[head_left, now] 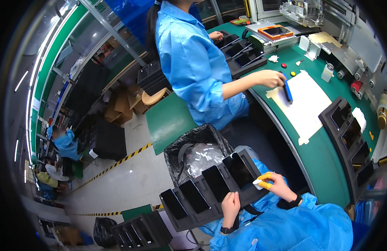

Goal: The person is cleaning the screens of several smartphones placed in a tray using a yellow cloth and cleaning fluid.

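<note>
A dark foam tray point(220, 209) lies tilted in front of me, with several black-screened phones point(216, 183) in its slots. At the tray's near edge, my left hand point(231, 209) is closed on the rim. Yellow finger cots cover fingertips of my right hand point(278, 187). Those fingers pinch a small white piece point(257, 184), perhaps a folded wipe, beside the tray's right end and close to the rightmost phone point(239, 170). What the white piece is made of cannot be made out.
Beyond the tray stands a bin lined with a black bag point(172, 157), holding white scraps. A co-worker in a blue smock point(193, 54) holds a blue tool point(288, 91) over the green workbench point(327, 163). More phone trays stand right point(348, 138) and lower left point(143, 230).
</note>
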A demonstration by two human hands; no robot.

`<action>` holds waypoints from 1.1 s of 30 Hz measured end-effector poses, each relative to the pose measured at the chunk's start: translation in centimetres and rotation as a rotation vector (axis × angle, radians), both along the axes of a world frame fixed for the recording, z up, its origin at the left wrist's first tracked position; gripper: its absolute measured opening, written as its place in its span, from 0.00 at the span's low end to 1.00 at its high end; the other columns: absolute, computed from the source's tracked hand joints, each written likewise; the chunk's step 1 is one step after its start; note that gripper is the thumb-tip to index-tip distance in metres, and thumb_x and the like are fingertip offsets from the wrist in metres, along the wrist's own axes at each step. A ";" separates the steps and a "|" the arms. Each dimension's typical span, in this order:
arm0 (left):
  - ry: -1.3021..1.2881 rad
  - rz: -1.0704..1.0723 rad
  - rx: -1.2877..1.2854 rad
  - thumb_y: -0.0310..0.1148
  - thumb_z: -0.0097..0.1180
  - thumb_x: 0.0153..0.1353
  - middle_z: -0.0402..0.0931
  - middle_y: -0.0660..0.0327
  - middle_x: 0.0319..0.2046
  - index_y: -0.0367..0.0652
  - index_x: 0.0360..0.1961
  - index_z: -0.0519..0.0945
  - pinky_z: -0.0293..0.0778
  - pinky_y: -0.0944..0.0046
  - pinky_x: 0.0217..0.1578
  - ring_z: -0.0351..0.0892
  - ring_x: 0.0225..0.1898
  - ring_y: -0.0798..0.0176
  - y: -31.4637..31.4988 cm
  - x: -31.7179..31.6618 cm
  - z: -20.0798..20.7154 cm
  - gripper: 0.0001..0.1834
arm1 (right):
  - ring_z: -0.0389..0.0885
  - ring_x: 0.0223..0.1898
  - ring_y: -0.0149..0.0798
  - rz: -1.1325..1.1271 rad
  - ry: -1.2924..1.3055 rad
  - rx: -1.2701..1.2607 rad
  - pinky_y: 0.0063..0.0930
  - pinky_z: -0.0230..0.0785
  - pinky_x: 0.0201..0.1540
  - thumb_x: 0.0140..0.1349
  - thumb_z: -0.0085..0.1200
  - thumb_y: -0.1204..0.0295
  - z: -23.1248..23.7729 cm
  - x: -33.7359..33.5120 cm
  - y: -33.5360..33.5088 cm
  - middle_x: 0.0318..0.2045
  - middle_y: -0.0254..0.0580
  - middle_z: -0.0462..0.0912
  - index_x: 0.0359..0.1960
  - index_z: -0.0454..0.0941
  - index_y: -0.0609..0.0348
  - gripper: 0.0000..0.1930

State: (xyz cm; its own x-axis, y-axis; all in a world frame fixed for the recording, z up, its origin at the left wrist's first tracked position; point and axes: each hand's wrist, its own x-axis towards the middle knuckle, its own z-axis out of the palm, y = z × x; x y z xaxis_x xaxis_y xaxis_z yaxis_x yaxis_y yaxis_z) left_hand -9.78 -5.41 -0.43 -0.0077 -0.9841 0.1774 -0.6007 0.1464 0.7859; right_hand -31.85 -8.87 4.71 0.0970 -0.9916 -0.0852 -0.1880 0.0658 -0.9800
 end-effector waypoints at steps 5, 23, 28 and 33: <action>-0.171 0.044 0.046 0.33 0.51 0.66 0.72 0.52 0.18 0.39 0.26 0.74 0.68 0.52 0.22 0.74 0.20 0.48 1.7 0.2 -3.3 0.12 | 0.79 0.33 0.32 0.059 0.021 0.017 0.23 0.71 0.36 0.58 0.65 0.70 -0.1 0.8 1.3 0.32 0.39 0.83 0.42 0.84 0.59 0.12; -0.276 -0.015 -0.259 0.20 0.57 0.49 0.77 0.54 0.33 0.37 0.32 0.78 0.75 0.56 0.36 0.78 0.35 0.50 2.8 0.3 -1.9 0.07 | 0.78 0.29 0.32 0.103 0.233 -0.118 0.25 0.71 0.34 0.57 0.64 0.74 -1.6 0.5 -0.2 0.30 0.40 0.82 0.39 0.83 0.62 0.09; -0.161 0.086 -0.240 0.20 0.57 0.49 0.77 0.54 0.32 0.38 0.30 0.78 0.75 0.56 0.36 0.78 0.34 0.50 3.3 0.1 -1.9 0.06 | 0.80 0.32 0.42 0.214 0.367 -0.388 0.29 0.73 0.35 0.55 0.63 0.77 -2.3 1.1 -2.5 0.34 0.43 0.81 0.40 0.81 0.59 0.11; -0.162 0.028 -0.221 0.21 0.57 0.49 0.76 0.56 0.30 0.39 0.31 0.78 0.74 0.56 0.33 0.78 0.31 0.51 2.2 -1.1 -2.4 0.06 | 0.79 0.38 0.47 0.351 0.597 -0.587 0.34 0.74 0.41 0.51 0.61 0.79 -3.5 0.9 -2.5 0.34 0.44 0.80 0.41 0.80 0.60 0.13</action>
